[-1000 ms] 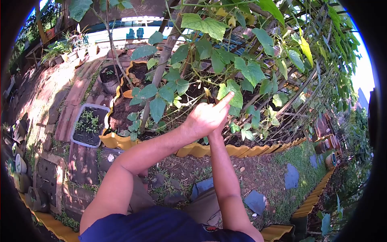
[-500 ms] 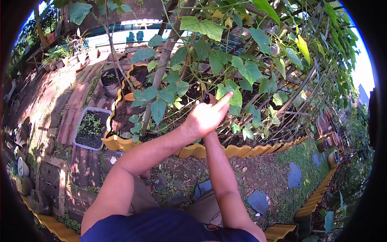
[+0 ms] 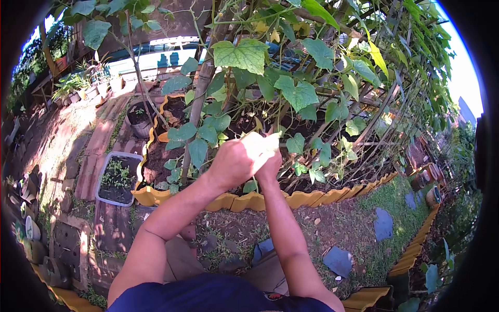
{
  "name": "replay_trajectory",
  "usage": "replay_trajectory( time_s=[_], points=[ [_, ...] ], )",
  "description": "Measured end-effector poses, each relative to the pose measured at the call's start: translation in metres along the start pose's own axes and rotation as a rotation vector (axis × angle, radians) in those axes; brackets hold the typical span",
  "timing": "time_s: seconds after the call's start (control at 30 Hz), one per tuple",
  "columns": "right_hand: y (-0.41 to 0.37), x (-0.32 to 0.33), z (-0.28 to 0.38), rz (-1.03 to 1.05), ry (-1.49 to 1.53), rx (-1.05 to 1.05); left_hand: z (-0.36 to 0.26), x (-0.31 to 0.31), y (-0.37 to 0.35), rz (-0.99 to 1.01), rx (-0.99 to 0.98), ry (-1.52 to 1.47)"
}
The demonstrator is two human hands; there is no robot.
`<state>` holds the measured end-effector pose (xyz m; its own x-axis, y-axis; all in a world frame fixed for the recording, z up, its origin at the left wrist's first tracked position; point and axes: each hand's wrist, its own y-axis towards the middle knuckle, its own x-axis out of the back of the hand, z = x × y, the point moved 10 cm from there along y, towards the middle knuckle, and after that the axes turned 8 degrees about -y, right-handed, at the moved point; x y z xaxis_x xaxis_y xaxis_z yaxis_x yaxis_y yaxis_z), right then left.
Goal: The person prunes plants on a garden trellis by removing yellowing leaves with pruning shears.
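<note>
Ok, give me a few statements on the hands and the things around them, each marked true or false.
1. The left hand and right hand are wide apart. False: they overlap in this view.
2. Both reach past the yellow edging. True.
3. The tub is on the view's right side. False: it is on the left.
4. The tub holds green plants. True.
5. The shirt is white. False: it is dark blue.

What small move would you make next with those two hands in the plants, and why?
I'd probably ease the left hand slightly aside: it overlaps the right hand from this view, hiding whatever the fingers may be holding. With leaves hanging close above, a gentle shift seems safer than a pull.
</note>
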<state>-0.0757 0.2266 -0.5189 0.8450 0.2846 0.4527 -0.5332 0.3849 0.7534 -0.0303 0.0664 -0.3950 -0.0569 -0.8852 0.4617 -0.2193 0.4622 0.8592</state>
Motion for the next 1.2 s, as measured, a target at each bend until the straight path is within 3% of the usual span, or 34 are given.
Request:
replay_trajectory(
  time_s=[0.07, 0.13, 0.2, 0.3, 0.4, 0.77, 0.97, 1.07, 1.2],
  points=[
    [0.004, 0.013, 0.007, -0.036, 0.041, -0.049, 0.018, 0.037, 0.005, -0.071, 0.114, 0.050],
    [0.009, 0.019, 0.012, -0.010, 0.066, -0.069, 0.033, 0.091, 0.014, -0.346, 0.258, -0.003],
    [0.014, 0.026, 0.024, -0.028, 0.094, -0.012, 0.030, 0.129, 0.031, -0.478, 0.144, 0.142],
    [0.027, 0.041, 0.052, 0.009, 0.141, -0.003, 0.023, 0.136, 0.070, -0.309, 0.029, 0.515],
    [0.036, 0.050, 0.079, -0.010, 0.128, 0.077, 0.024, 0.140, 0.088, -0.291, -0.187, 0.518],
    [0.062, 0.056, 0.133, -0.024, 0.047, 0.163, 0.023, 0.201, 0.076, -0.450, -0.056, 0.356],
    [0.068, 0.056, 0.157, -0.166, -0.074, 0.301, 0.030, 0.204, 0.069, -0.456, -0.010, 0.343],
    [0.080, 0.044, 0.160, -0.057, -0.075, 0.212, 0.024, 0.197, 0.071, -0.428, -0.027, 0.345],
    [0.084, 0.044, 0.164, -0.063, -0.064, 0.168, 0.008, 0.193, 0.073, -0.434, -0.098, 0.353]
  ],
)
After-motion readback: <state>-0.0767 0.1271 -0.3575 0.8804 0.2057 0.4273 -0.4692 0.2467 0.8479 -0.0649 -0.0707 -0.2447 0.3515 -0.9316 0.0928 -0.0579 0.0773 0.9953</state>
